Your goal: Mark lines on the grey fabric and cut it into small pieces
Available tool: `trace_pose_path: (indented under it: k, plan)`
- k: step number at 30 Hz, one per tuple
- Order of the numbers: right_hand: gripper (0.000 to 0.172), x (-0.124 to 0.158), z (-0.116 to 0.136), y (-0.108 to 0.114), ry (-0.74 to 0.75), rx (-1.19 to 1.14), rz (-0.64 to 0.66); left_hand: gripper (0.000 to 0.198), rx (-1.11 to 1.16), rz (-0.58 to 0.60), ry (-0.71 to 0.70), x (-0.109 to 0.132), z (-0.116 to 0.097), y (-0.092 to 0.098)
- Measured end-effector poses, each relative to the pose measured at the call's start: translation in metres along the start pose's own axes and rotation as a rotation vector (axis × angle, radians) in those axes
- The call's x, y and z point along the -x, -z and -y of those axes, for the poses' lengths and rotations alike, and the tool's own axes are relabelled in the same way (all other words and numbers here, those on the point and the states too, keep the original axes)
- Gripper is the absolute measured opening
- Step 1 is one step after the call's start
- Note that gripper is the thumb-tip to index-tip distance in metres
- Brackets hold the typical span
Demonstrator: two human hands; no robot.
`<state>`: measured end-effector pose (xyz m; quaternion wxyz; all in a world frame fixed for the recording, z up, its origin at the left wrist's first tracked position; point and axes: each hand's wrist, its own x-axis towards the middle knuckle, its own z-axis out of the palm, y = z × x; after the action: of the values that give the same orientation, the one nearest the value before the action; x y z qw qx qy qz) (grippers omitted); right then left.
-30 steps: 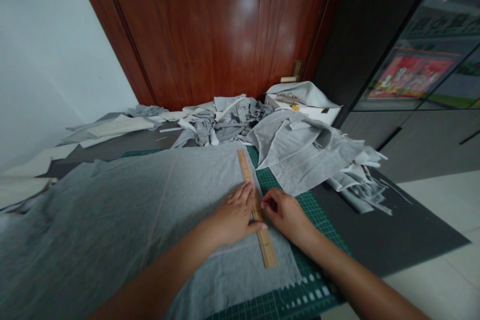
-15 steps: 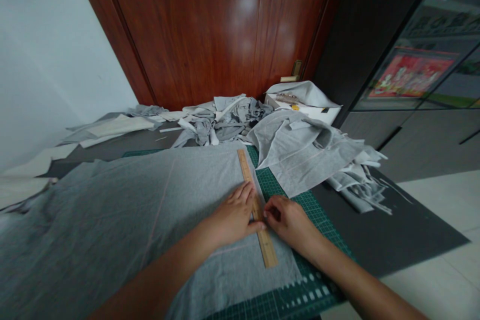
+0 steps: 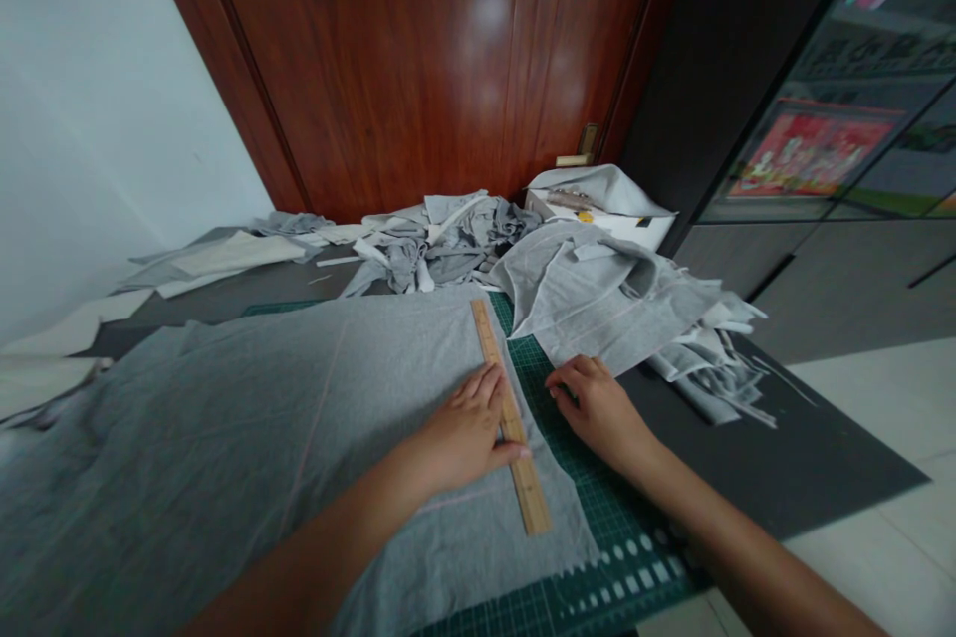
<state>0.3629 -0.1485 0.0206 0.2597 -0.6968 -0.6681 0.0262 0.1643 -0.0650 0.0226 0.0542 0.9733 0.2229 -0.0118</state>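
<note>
My left hand (image 3: 467, 428) lies flat across a wooden ruler (image 3: 532, 498), fingers stretched out, pressing it onto a large grey cloth (image 3: 395, 348). The ruler runs along the cloth's right edge. Faint pink lines cross the cloth. To the right of that edge, my right hand (image 3: 597, 413) hovers over the green cutting mat (image 3: 538, 368), apart from ruler and cloth. Its fingers are bent, with thumb and index tips close together; whatever they may hold is too small to make out.
Stacked grey cloth pieces (image 3: 597, 299) lie right of the cloth, before a white box (image 3: 634, 224). Grey scraps (image 3: 455, 239) heap along the back by a brown door (image 3: 418, 70). Cream strips (image 3: 239, 254) lie at left. The dark tabletop (image 3: 807, 458) ends at right.
My right hand has moved away from the ruler, to the right and slightly farther back, off the cloth's edge. The left hand and ruler stay in place.
</note>
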Motion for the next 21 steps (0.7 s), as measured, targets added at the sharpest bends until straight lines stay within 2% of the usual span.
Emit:
trace_pose_path:
  k: [2,4,7,10,16,21]
  plan:
    - [0.019,-0.002,0.005,-0.001,0.021,0.053,-0.002,0.081,0.012,-0.009,-0.002,0.000,0.000,-0.001]
    - [0.018,-0.005,0.014,-0.004,0.025,0.054,0.059,0.081,0.020,-0.010,0.001,0.000,0.001,-0.001]
    - [0.017,-0.010,0.030,-0.009,-0.017,0.033,0.173,0.083,0.017,0.010,0.011,-0.001,0.000,-0.001]
    - [0.014,-0.013,0.043,-0.012,-0.079,-0.019,0.231,0.083,0.000,0.037,0.006,-0.001,0.000,0.000]
    - [0.015,-0.011,0.054,-0.012,-0.149,-0.023,0.234,0.080,0.006,0.029,0.000,0.000,0.001,-0.001]
    - [0.019,-0.007,0.045,-0.020,-0.126,-0.160,0.187,0.077,0.015,0.021,0.005,0.000,0.001,-0.001]
